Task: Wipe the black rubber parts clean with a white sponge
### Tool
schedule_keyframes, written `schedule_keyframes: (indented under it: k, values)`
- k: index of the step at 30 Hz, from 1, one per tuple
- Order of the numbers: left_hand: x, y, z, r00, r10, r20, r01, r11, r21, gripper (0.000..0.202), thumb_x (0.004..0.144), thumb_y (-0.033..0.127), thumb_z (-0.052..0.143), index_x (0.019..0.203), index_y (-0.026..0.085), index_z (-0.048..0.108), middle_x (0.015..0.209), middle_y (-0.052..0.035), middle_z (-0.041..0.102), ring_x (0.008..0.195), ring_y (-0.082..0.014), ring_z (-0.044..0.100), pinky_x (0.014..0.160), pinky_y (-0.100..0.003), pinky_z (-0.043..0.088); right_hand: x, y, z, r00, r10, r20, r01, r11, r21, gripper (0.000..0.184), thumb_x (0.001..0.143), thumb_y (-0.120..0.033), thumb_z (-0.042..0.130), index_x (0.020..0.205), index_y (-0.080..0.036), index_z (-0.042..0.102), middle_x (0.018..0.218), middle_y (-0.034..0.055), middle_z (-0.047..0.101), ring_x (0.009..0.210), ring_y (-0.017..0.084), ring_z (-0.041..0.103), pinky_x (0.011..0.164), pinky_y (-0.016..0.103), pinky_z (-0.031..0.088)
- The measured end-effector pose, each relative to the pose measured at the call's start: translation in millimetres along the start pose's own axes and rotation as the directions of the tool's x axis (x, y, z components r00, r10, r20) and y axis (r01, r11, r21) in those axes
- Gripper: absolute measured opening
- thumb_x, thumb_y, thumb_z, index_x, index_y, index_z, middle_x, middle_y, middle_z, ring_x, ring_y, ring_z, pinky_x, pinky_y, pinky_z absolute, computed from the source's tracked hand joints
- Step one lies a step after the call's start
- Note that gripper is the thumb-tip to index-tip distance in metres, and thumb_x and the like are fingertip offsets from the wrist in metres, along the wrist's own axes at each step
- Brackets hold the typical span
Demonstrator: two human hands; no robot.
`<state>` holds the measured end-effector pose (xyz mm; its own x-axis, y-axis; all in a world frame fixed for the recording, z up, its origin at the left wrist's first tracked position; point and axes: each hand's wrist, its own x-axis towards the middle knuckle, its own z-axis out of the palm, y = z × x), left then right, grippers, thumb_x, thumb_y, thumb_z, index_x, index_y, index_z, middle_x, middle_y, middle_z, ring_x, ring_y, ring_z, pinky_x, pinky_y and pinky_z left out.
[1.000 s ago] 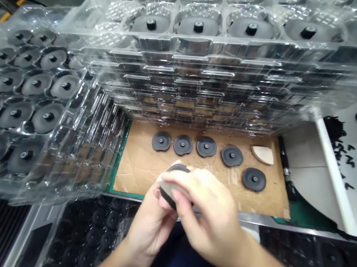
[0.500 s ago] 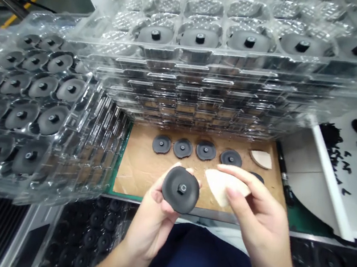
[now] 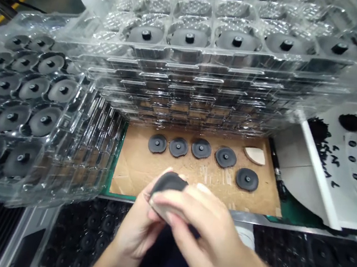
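My left hand (image 3: 139,220) grips a round black disc (image 3: 168,184) by its edge, tilted above the front of the cardboard. My right hand (image 3: 206,232) is closed on a pale wedge-shaped pad (image 3: 166,210), which lies against the near side of the disc. Fingers cover most of the pad and the disc's centre post. Beyond the hands, several similar black discs (image 3: 201,148) rest in a row on the brown cardboard (image 3: 132,169), posts upward. One more disc (image 3: 247,179) sits nearer on the right. A second pale wedge (image 3: 255,155) lies behind it.
A tall stack of clear plastic trays (image 3: 180,79) stands behind the cardboard, with discs in its top front row. Another stack of filled trays (image 3: 45,121) is at the left. On the right are a white partition (image 3: 320,169) and a white surface with small black parts (image 3: 351,122).
My right hand has moved left, bringing the pale wedge from beside the disc onto it. The disc in my left hand has tilted. The nearer right-hand disc on the cardboard is now uncovered.
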<state>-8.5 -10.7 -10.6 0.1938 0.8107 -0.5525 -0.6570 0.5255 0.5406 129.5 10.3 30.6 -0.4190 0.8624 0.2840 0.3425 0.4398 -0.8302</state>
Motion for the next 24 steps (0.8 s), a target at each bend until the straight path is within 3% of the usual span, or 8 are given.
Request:
schedule_keyframes:
  k: [3, 6, 8, 10, 12, 16, 19, 24]
  values:
    - [-1.9, 3.4, -2.1, 1.000, 0.000, -0.003, 0.000, 1.000, 0.004, 0.057, 0.049, 0.024, 0.087, 0.104, 0.027, 0.068, 0.107, -0.0024, 0.070, 0.098, -0.0218, 0.065, 0.089, -0.029, 0.050, -14.2, -1.6, -14.5, 0.986, 0.127, 0.110, -0.124, 0.992, -0.034, 0.020, 0.088, -0.011, 0.047, 0.101, -0.020, 0.060, 0.086, -0.0006, 0.069, 0.071, 0.012, 0.058, 0.066, 0.026, 0.043]
    - [-2.6, 2.7, 0.2, 0.999, -0.046, 0.030, 0.047, 0.998, -0.029, 0.067, 0.043, 0.031, 0.089, 0.107, 0.026, 0.068, 0.109, -0.0034, 0.070, 0.105, -0.0239, 0.062, 0.095, -0.030, 0.047, -12.7, -4.2, -21.4, 0.991, 0.137, -0.006, -0.133, 0.950, -0.282, 0.022, 0.089, -0.010, 0.045, 0.103, -0.017, 0.061, 0.085, 0.0031, 0.068, 0.070, 0.015, 0.056, 0.065, 0.029, 0.038]
    - [-3.4, 2.3, 1.9, 0.996, -0.076, 0.054, 0.079, 0.996, -0.043, 0.064, 0.049, 0.032, 0.087, 0.109, 0.025, 0.067, 0.108, -0.0033, 0.070, 0.107, -0.0243, 0.061, 0.097, -0.032, 0.045, -0.6, -4.2, -21.4, 0.999, -0.033, -0.008, 0.027, 0.924, -0.382, 0.025, 0.092, -0.012, 0.041, 0.100, -0.016, 0.064, 0.075, 0.0028, 0.064, 0.065, 0.016, 0.050, 0.062, 0.031, 0.033]
    - [-5.1, 3.5, 1.7, 0.994, -0.077, 0.074, 0.079, 0.997, -0.024, 0.049, 0.059, 0.028, 0.082, 0.105, 0.022, 0.069, 0.104, -0.0020, 0.071, 0.103, -0.0223, 0.063, 0.093, -0.029, 0.047, 14.5, 0.7, -21.3, 0.969, -0.223, 0.103, 0.244, 0.922, -0.301, 0.031, 0.094, -0.014, 0.038, 0.095, -0.020, 0.068, 0.065, 0.0001, 0.060, 0.061, 0.015, 0.047, 0.061, 0.031, 0.031]
    - [-7.1, 5.7, -0.9, 0.990, -0.063, 0.123, 0.065, 0.998, -0.010, 0.036, 0.064, 0.024, 0.079, 0.099, 0.020, 0.071, 0.098, -0.0006, 0.073, 0.095, -0.0194, 0.066, 0.085, -0.025, 0.050, 24.3, 11.8, -22.1, 0.941, -0.303, 0.148, 0.327, 0.927, -0.185, 0.033, 0.095, -0.017, 0.037, 0.095, -0.021, 0.069, 0.067, -0.0003, 0.060, 0.063, 0.014, 0.049, 0.063, 0.030, 0.034]
    - [-9.4, 8.6, -8.6, 0.971, -0.077, 0.228, 0.099, 0.991, -0.087, 0.044, 0.062, 0.026, 0.080, 0.105, 0.024, 0.069, 0.104, -0.0017, 0.073, 0.092, -0.0212, 0.069, 0.079, -0.024, 0.052, 6.4, 46.7, -14.0, 0.998, 0.042, -0.042, -0.048, 0.987, -0.152, 0.026, 0.094, -0.022, 0.043, 0.107, -0.020, 0.065, 0.086, 0.0041, 0.067, 0.076, 0.015, 0.057, 0.070, 0.030, 0.041]
    - [-7.7, 8.1, -12.4, 0.963, -0.104, 0.249, 0.140, 0.981, -0.131, 0.046, 0.062, 0.025, 0.081, 0.106, 0.026, 0.068, 0.105, -0.0016, 0.073, 0.094, -0.0229, 0.069, 0.080, -0.025, 0.052, -33.7, 77.2, 8.6, 0.936, 0.352, -0.023, -0.353, 0.934, -0.057, 0.027, 0.093, -0.027, 0.044, 0.109, -0.023, 0.065, 0.094, 0.0050, 0.069, 0.083, 0.017, 0.062, 0.073, 0.028, 0.048]
    - [-2.8, 7.1, -12.2, 0.953, -0.125, 0.276, 0.167, 0.977, -0.135, 0.043, 0.063, 0.019, 0.079, 0.105, 0.025, 0.068, 0.105, -0.0023, 0.073, 0.094, -0.0232, 0.069, 0.079, -0.025, 0.053, -69.6, 103.1, 29.7, 0.889, 0.458, -0.001, -0.457, 0.887, -0.070, 0.026, 0.088, -0.031, 0.049, 0.094, -0.020, 0.072, 0.080, 0.0059, 0.073, 0.074, 0.021, 0.068, 0.065, 0.032, 0.054]
